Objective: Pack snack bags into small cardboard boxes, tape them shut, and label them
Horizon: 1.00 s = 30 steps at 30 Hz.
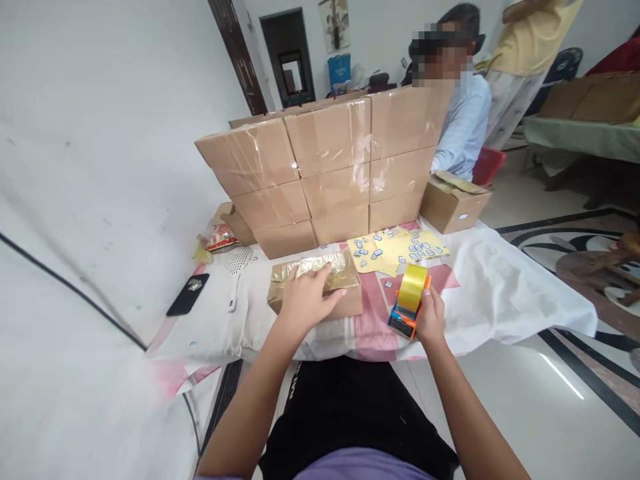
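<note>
At the far left of the white-and-pink cloth (520, 290) lay a flat black phone (186, 300), with a white, perforated, long-handled plastic skimmer (239, 261) just beside it; both probably sat there to be clear of the working spot. Toward the middle, a small oblong carton of brown cardboard (347, 305), its top covered in shiny tape, lay on the cloth near the person's edge — close enough, it seemed, to be reached without leaning. The left hand (307, 293) rested palm down on its top, fingers spread wide and thumb apart, a pose that likely steadied the carton rather than gripped it. Behind rose an upright wall of glossy-taped brown cardboard boxes (333, 177), set edge to edge, perhaps so that they stood squarely. Right of the carton, a yellow sheet dotted with small pale labels (367, 252) lay flat, presumably within easy reach. The right hand (431, 313) had its fingers closed around the side of an orange-and-blue tape dispenser (403, 325) — its broad yellow roll (413, 287) faced upward, and the dispenser was apparently held aside so the carton's top was unobstructed by it. Farther right stood a brown cardboard box with a small white label (443, 210), near a seated person in a light-blue shirt (467, 130).
</note>
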### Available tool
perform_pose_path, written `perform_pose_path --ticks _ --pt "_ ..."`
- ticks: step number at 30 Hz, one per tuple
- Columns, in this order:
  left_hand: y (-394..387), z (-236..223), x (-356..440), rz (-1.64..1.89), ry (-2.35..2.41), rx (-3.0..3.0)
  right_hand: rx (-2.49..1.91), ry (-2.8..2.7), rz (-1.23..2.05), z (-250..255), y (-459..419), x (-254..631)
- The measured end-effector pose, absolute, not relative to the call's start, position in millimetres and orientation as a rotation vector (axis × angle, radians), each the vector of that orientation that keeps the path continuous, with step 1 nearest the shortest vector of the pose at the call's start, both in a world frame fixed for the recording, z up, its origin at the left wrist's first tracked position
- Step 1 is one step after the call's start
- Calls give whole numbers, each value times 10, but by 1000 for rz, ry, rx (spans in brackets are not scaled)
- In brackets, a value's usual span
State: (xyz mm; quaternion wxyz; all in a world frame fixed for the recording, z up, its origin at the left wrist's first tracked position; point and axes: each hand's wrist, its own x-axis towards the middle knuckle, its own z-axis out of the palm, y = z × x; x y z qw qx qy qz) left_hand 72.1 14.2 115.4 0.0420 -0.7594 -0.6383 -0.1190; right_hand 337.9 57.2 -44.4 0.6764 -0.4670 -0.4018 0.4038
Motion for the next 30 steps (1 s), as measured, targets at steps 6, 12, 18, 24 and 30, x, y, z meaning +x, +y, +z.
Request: perform_pose_path --ticks 6,12,18,24,30 --pt "-423 692 1168 -1091 -1863 -2205 -974 -771 979 -273 184 3185" --pt "-595 128 1715 -1446 -2164 -2565 -1064 -1052 840 -169 -191 3069" --pt "-522 125 1761 -1876 -2217 -2493 -1314 -1125 480 -120 -73 3088" --pt "-544 274 1776 -1781 -2376 -2574 -1375 -1141 386 -216 92 3094" --pt "-582 91 1664 -1965 -2801 -2681 -1387 -929 505 -246 335 3148"
